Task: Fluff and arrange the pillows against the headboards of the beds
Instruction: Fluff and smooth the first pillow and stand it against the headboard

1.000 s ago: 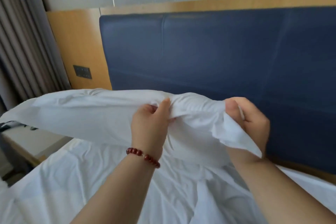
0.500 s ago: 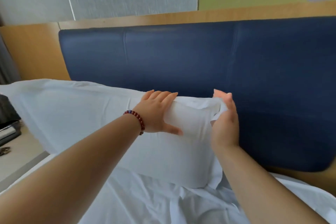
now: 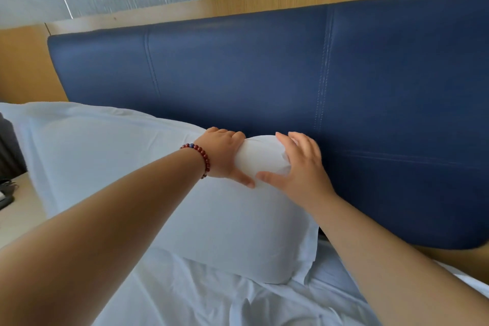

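A white pillow (image 3: pixel 119 167) stands on the bed, leaning against the padded blue headboard (image 3: pixel 264 74). Both my hands are at its top right corner. My left hand (image 3: pixel 225 156), with a red bead bracelet on the wrist, grips the top edge, fingers curled over the back and thumb on the front. My right hand (image 3: pixel 301 167) lies against the corner with fingers spread, its thumb nearly meeting my left thumb. The pillow's left end reaches past the headboard's left edge.
Wrinkled white sheet (image 3: pixel 211 299) covers the mattress below the pillow. A wooden panel (image 3: pixel 26 61) frames the headboard. A light bedside table (image 3: pixel 18 214) with dark objects (image 3: pixel 5 193) stands at the left. To the right of the pillow the headboard is bare.
The pillow went from being held up in front of the headboard to standing against it. Both hands moved to its top right corner, and my right hand let go of the case flap and flattened.
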The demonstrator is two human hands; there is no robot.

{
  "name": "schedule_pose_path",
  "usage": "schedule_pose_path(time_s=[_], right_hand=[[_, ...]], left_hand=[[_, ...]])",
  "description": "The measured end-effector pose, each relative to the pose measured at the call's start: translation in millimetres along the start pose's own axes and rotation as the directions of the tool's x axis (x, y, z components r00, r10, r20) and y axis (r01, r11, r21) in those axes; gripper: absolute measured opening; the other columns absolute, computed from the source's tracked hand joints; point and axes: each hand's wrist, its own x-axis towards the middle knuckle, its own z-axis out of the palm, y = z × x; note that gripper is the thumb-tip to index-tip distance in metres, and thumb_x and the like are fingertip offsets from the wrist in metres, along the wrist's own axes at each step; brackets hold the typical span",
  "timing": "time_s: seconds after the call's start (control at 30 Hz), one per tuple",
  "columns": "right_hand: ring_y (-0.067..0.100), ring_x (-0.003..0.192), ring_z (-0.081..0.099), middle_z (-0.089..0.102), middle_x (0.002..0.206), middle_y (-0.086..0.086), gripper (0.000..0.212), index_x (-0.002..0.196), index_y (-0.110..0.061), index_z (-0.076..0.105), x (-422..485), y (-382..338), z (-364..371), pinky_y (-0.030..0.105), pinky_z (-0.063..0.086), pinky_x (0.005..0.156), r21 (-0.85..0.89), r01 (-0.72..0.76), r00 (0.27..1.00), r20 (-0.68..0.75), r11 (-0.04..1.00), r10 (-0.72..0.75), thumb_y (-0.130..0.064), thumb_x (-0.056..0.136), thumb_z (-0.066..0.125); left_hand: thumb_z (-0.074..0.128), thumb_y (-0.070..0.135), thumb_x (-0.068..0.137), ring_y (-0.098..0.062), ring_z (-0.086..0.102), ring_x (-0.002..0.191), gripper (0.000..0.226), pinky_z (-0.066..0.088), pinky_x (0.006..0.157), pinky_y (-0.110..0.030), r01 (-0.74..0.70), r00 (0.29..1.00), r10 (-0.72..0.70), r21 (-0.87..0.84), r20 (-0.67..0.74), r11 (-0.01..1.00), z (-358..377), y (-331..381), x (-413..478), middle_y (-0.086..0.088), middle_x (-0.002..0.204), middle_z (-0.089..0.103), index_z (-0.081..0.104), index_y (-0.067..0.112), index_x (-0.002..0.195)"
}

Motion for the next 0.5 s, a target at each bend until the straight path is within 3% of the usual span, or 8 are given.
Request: schedule_pose_path(time_s=[0.1, 0.2, 0.3, 0.37, 0.5], right_hand=[[0.009, 0.127, 0.036, 0.011, 0.157, -0.010, 0.110, 0.147, -0.052, 0.017, -17, 9, 13, 0.029, 0.035, 0.103, 0.252, -0.129, 0.991, -0.006, 0.959, 0.135, -0.071, 0.055, 0.075], [0.008, 0.124, 0.040, 0.027, 0.152, -0.006, 0.120, 0.144, -0.059, 0.008, -28, 6, 23, 0.030, 0.043, 0.095, 0.446, -0.179, 0.980, 0.002, 0.877, 0.199, -0.064, 0.053, 0.085], [0.019, 0.122, 0.052, 0.046, 0.141, 0.001, 0.110, 0.146, -0.053, 0.018, -20, -8, 24, 0.043, 0.051, 0.095, 0.506, -0.153, 0.986, 0.016, 0.849, 0.168, -0.052, 0.060, 0.086], [0.018, 0.120, 0.055, 0.051, 0.138, -0.001, 0.100, 0.146, -0.050, 0.025, -9, -25, 18, 0.044, 0.052, 0.094, 0.508, -0.106, 0.993, 0.004, 0.855, 0.120, -0.046, 0.066, 0.085], [0.018, 0.117, 0.056, 0.052, 0.134, -0.004, 0.094, 0.141, -0.064, 0.018, 32, -90, -19, 0.043, 0.051, 0.093, 0.466, 0.037, 0.999, -0.024, 0.884, -0.029, -0.058, 0.068, 0.078]], left_hand=[[0.043, 0.101, 0.035, -0.013, 0.054, 0.081, 0.101, 0.039, 0.076, -0.029, 0.033, 0.999, -0.033, 0.004, -0.006, 0.999, 5, 5, 5, 0.012, 0.092, 0.061, 0.051, 0.027, 0.103], [0.040, 0.100, 0.039, -0.014, 0.058, 0.075, 0.096, 0.046, 0.072, -0.031, 0.059, 0.998, -0.059, 0.004, -0.002, 0.998, 8, 6, -3, 0.011, 0.083, 0.062, 0.054, 0.027, 0.099], [0.034, 0.105, 0.038, -0.012, 0.056, 0.070, 0.092, 0.042, 0.062, -0.030, 0.125, 0.992, -0.126, -0.081, -0.011, 0.989, 0, 0, -22, 0.015, 0.077, 0.058, 0.052, 0.032, 0.092], [0.029, 0.106, 0.036, -0.013, 0.057, 0.072, 0.094, 0.042, 0.062, -0.030, 0.162, 0.985, -0.169, -0.133, -0.043, 0.978, -15, -9, -37, 0.017, 0.077, 0.058, 0.052, 0.033, 0.091], [0.043, 0.096, 0.045, -0.015, 0.061, 0.084, 0.087, 0.048, 0.070, -0.033, 0.240, 0.938, -0.302, -0.310, -0.171, 0.920, -71, -42, -67, 0.014, 0.089, 0.066, 0.062, 0.034, 0.103]])
